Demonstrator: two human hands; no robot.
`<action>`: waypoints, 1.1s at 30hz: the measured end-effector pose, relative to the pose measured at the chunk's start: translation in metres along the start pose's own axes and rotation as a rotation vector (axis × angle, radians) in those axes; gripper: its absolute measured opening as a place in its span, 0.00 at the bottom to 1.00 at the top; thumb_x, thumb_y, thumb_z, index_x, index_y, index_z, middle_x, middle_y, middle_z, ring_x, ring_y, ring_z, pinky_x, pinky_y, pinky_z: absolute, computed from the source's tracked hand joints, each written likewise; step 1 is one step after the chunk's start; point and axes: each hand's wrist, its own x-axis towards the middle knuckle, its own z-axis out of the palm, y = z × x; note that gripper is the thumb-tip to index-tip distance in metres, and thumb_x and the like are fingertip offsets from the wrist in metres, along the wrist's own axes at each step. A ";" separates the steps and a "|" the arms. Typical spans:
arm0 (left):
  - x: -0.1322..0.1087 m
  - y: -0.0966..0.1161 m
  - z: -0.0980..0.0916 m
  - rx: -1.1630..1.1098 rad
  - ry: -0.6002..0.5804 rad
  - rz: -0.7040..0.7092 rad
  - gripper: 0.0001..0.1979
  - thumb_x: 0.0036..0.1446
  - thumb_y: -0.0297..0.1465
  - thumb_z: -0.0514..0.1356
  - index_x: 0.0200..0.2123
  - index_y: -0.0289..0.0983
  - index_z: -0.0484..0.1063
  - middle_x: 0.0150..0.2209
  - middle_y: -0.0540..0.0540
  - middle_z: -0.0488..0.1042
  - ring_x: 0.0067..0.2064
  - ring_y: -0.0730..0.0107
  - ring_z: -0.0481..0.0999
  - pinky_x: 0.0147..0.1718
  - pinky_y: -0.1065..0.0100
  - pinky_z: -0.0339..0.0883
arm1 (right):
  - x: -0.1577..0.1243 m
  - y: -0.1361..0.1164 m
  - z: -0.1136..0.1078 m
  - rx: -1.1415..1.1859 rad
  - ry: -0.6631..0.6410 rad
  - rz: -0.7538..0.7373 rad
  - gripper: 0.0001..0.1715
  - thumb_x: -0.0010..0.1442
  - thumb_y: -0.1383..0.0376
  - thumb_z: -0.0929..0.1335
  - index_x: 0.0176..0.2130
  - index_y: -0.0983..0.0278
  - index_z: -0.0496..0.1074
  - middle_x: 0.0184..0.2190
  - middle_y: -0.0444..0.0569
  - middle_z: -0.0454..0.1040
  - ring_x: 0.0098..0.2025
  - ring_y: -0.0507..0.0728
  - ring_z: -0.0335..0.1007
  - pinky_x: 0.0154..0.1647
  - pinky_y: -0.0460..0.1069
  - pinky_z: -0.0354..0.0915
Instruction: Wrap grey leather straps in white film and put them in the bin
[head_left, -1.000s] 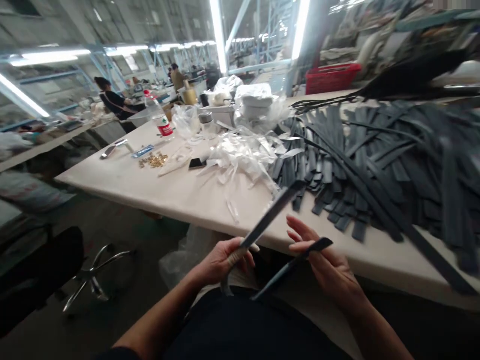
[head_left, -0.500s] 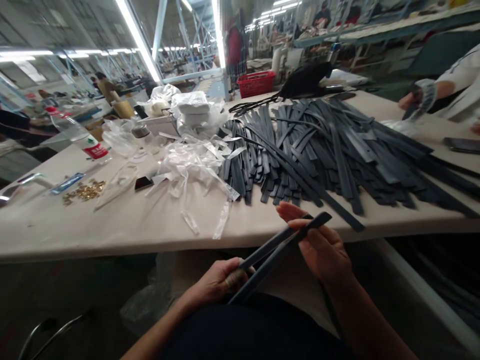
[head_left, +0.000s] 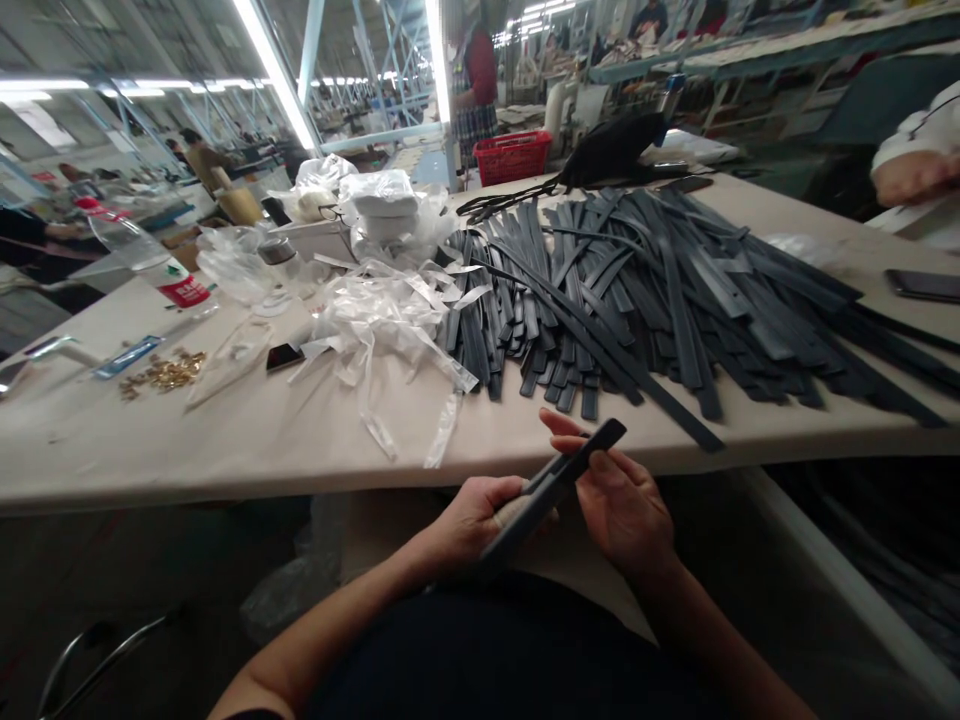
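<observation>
In front of my lap I hold two dark grey straps (head_left: 570, 470) laid one on the other. My left hand (head_left: 472, 520) is closed round their lower part, with tape on one finger. My right hand (head_left: 619, 500) pinches their upper end with thumb and fingers. Both hands hover just below the near edge of the beige table (head_left: 225, 440). A large pile of the same dark straps (head_left: 660, 280) covers the table's right half, a short way beyond my right hand.
Clear plastic sleeves (head_left: 382, 320) lie in a heap at the table's middle. Left of them are small brass pieces (head_left: 161, 373), a water bottle (head_left: 142, 255) and a phone (head_left: 285, 356). Another phone (head_left: 924, 285) and a co-worker's hand (head_left: 915, 175) are at right. A red basket (head_left: 514, 157) stands behind.
The view swung right from the table's left corner. My hands brought the two separate straps together, and they now lie stacked and lower, nearer my lap.
</observation>
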 end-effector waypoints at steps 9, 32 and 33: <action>-0.015 0.006 -0.011 -0.152 -0.112 -0.081 0.29 0.61 0.52 0.54 0.47 0.32 0.76 0.38 0.39 0.78 0.37 0.64 0.76 0.39 0.66 0.68 | 0.006 -0.011 -0.008 -0.138 -0.062 -0.108 0.16 0.69 0.62 0.63 0.45 0.56 0.81 0.56 0.45 0.74 0.65 0.62 0.59 0.68 0.58 0.50; -0.001 0.000 0.011 0.316 -0.372 -0.077 0.22 0.65 0.48 0.51 0.38 0.36 0.72 0.35 0.48 0.70 0.36 0.69 0.66 0.36 0.71 0.61 | -0.026 -0.041 -0.029 0.001 0.288 -0.170 0.16 0.67 0.58 0.65 0.41 0.59 0.81 0.45 0.49 0.80 0.42 0.58 0.79 0.47 0.54 0.74; 0.001 0.000 0.013 0.292 -0.409 -0.091 0.22 0.64 0.49 0.51 0.38 0.36 0.73 0.35 0.48 0.71 0.36 0.69 0.66 0.36 0.70 0.62 | -0.032 -0.051 -0.032 -0.081 0.271 -0.187 0.17 0.67 0.57 0.65 0.41 0.59 0.81 0.44 0.50 0.80 0.40 0.58 0.79 0.42 0.54 0.76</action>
